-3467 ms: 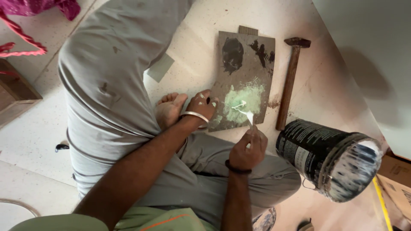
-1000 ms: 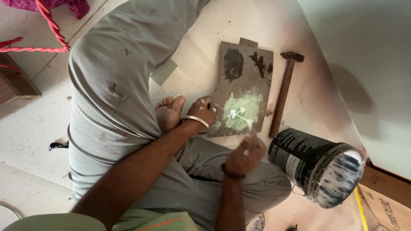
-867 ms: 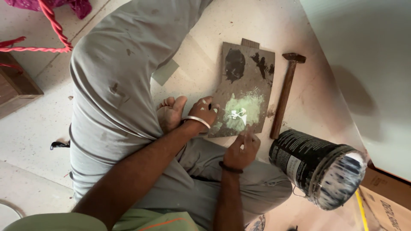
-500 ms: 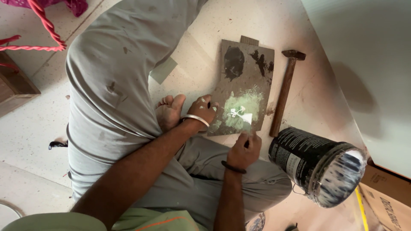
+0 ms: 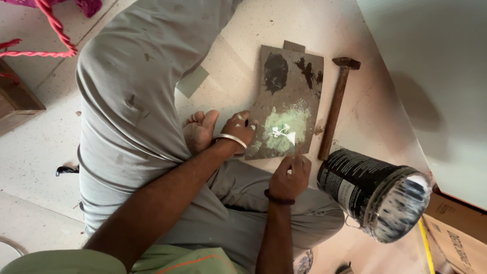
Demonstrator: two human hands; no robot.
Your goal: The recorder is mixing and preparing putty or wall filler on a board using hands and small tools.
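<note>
I sit on the floor with a flat brown board (image 5: pixel 299 76) in front of me. It carries black paint stains at its far end and a pale green smear (image 5: pixel 285 133) with white putty near me. My left hand (image 5: pixel 240 127), with a metal bangle on the wrist, rests on the board's left edge and steadies it beside my bare foot (image 5: pixel 199 129). My right hand (image 5: pixel 291 175) grips a small putty knife (image 5: pixel 290 139) whose white blade lies on the green smear.
A wooden-handled hammer (image 5: pixel 337 106) lies right of the board. A black paint bucket (image 5: pixel 378 190), smeared white inside, lies tilted at the right. A white wall panel (image 5: pixel 436 76) rises at the right. Red rope (image 5: pixel 48 30) and a wooden piece (image 5: pixel 18 99) sit at far left.
My right hand has worked the putty knife back and forth over the green smear, ending near the board's close edge. The left hand stays on the board.
</note>
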